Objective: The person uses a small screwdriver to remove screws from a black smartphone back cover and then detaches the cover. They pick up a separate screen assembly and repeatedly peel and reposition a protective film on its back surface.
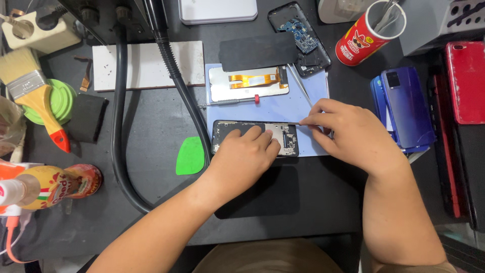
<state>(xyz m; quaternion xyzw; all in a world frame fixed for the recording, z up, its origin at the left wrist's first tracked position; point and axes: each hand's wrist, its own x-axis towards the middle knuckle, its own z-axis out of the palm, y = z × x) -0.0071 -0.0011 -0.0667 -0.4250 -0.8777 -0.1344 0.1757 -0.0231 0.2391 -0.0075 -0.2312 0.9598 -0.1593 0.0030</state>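
An opened black phone frame (228,132) lies on a pale blue mat (277,108) at the middle of the dark bench. My left hand (246,154) presses down on its right half, fingers over the bare inner parts. My right hand (344,132) pinches thin metal tweezers (286,123) whose tip reaches over the frame's upper edge. Behind the frame lie a screwdriver (230,102) with a red cap and a detached screen panel (247,83) with an orange flex cable.
A green pick (190,155) lies left of the frame beside a thick black hose (119,126). A second opened phone (302,36) and a red tube can (369,34) stand behind. Blue phones (404,108) and a red phone (466,81) lie right. A brush (35,96) and bottle (50,187) sit left.
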